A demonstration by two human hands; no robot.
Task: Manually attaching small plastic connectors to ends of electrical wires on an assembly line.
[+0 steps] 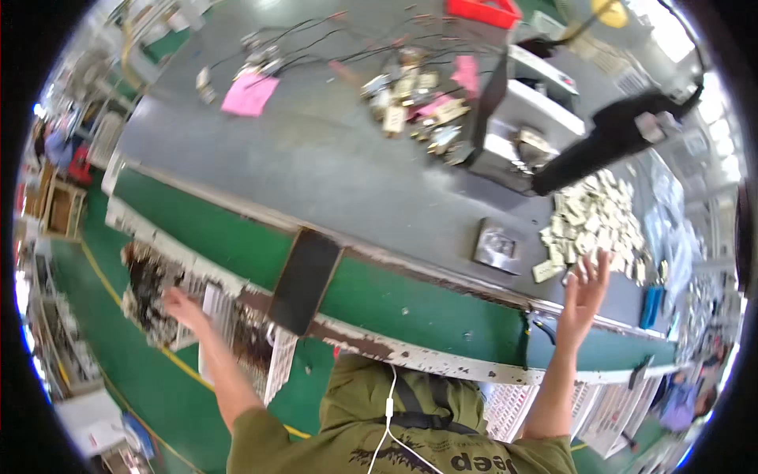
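My left hand [185, 309] reaches out to the left over a crate heaped with dark and whitish parts [150, 294]. Its fingers look bunched together; whatever they may hold is too small and blurred to make out. On the right, my right hand [585, 299] is raised at the bench's near edge with fingers apart, gripping nothing I can see. Just beyond its fingertips lies a big heap of small cream-coloured plastic pieces [594, 217]. A small metal block fixture [499, 246] rests on the grey bench top [316, 158] to the left of that heap.
A grey-white bench machine [530, 110] stands behind, with a black cylindrical tool [600, 142] angled beside it. Wired connectors [414, 99], pink paper [250, 93] and a red tray [483, 11] lie farther back. A dark board [305, 280] spans the green shelf. Pliers [545, 330] are near the right arm.
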